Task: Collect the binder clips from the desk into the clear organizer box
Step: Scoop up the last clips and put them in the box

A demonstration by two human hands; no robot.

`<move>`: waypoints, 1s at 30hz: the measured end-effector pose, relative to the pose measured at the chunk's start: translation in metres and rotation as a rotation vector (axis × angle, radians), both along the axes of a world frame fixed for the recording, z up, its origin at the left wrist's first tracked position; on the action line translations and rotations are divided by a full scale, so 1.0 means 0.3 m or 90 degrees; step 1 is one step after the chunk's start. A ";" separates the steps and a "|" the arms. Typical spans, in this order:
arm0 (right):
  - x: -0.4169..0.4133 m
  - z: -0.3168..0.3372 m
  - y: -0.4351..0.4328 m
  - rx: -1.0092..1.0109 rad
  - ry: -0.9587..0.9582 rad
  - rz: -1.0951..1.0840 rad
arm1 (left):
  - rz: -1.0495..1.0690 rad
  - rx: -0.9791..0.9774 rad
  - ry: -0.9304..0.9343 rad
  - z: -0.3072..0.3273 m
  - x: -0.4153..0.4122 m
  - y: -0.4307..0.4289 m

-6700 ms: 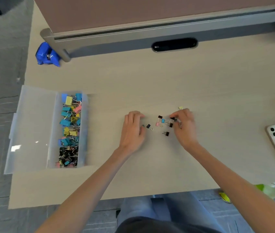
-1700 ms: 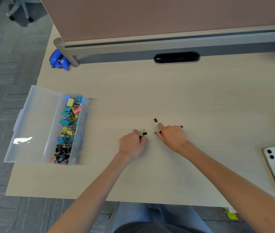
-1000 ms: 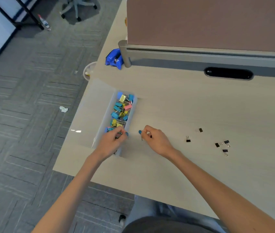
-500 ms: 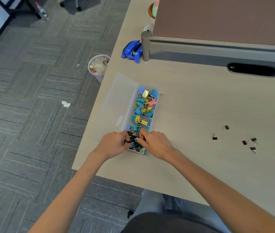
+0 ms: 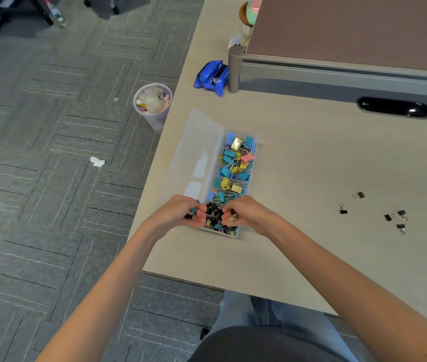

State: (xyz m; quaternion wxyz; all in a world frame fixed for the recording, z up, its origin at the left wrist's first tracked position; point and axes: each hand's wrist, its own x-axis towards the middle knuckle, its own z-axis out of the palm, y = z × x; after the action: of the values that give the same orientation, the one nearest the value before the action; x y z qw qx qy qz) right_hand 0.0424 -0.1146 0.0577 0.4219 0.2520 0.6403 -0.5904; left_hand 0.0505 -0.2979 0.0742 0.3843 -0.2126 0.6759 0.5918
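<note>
The clear organizer box (image 5: pixel 251 190) lies near the desk's left edge, lid (image 5: pixel 194 152) folded open to the left, filled with coloured and black binder clips (image 5: pixel 234 167). Both hands hover over its near compartment of small clips. My left hand (image 5: pixel 174 212) curls its fingers round a few small clips, teal, pink and black. My right hand (image 5: pixel 249 211) holds small clips in curled fingers, one yellow showing. Several small black clips (image 5: pixel 343 209) lie loose on the desk to the right.
A blue packet (image 5: pixel 211 75) lies by the grey post of the desk divider (image 5: pixel 337 40). A dark cable slot (image 5: pixel 393 108) is set in the desk's back. On the floor left of the desk stands a waste bin (image 5: pixel 152 101).
Both hands carried gathered clips from the desk's middle leftward to the box and now sit over its near compartment. Since half a second ago they have barely shifted.
</note>
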 end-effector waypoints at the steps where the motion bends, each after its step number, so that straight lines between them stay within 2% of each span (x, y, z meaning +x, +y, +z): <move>1: 0.000 0.001 0.001 0.001 0.000 -0.002 | 0.007 0.005 -0.009 -0.003 -0.001 -0.002; 4: 0.005 0.015 0.007 0.013 -0.009 0.005 | 0.018 0.009 -0.036 -0.009 -0.003 -0.002; 9: 0.004 0.027 0.027 0.114 0.023 0.067 | -0.006 -0.029 -0.039 -0.018 -0.007 0.014; 12: 0.003 0.034 0.032 0.124 0.026 0.089 | 0.003 -0.010 -0.044 -0.010 -0.009 0.026; 14: 0.005 0.035 0.035 0.130 0.034 0.092 | -0.028 -0.040 -0.032 -0.013 -0.007 0.034; 17: 0.015 0.033 0.041 0.159 0.084 0.092 | -0.048 -0.078 -0.021 -0.013 -0.001 0.053; 21: 0.027 0.020 0.058 0.213 0.211 0.115 | -0.117 -0.173 0.029 -0.008 -0.001 0.066; 26: 0.041 0.023 0.103 0.155 0.234 0.078 | -0.183 -0.279 0.116 -0.003 -0.006 0.077; 30: 0.044 0.022 0.146 0.109 0.235 0.045 | -0.138 -0.217 0.172 0.028 -0.001 0.148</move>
State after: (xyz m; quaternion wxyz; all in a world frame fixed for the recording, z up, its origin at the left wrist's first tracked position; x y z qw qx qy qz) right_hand 0.0555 -0.0708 0.0643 0.2951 0.1521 0.7628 -0.5549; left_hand 0.0503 -0.2534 0.0824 0.3104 -0.1194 0.8302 0.4473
